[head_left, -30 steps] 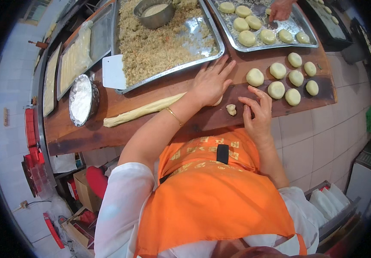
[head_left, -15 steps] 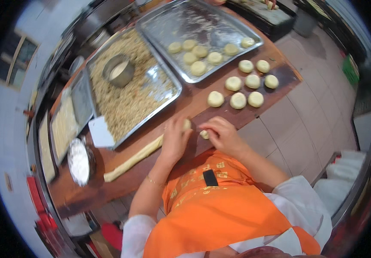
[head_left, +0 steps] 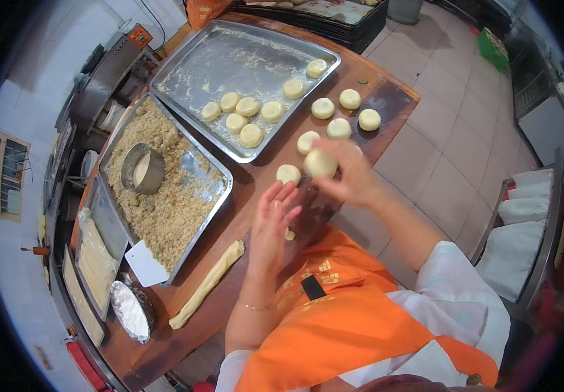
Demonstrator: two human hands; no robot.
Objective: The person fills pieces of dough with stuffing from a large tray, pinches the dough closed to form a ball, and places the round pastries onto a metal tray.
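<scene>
A pale round dough bun [head_left: 320, 163] is pinched in my right hand [head_left: 355, 179], raised over the table among other buns and slightly blurred. Open and empty, my left hand [head_left: 272, 222] hovers above the near table edge with its fingers apart. A small scrap of dough [head_left: 289, 234] lies just beside it. To its left stretches a long dough rope [head_left: 209, 284]. Several flattened buns, such as one bun [head_left: 288, 174], sit on the bare wood to the right. One or more of them are partly hidden by my right hand.
A metal tray [head_left: 341, 60] behind holds several more buns. Left of it, a tray of crumbly filling [head_left: 164, 222] has a metal ring-shaped cup [head_left: 142, 168] and a white scraper [head_left: 146, 264]. A bowl of white powder [head_left: 132, 312] and dough sheets [head_left: 96, 258] stand at the far left.
My right hand has moved away from the near edge toward the buns, now with a bun in it. My left hand has let go and opened. The whole view has shifted.
</scene>
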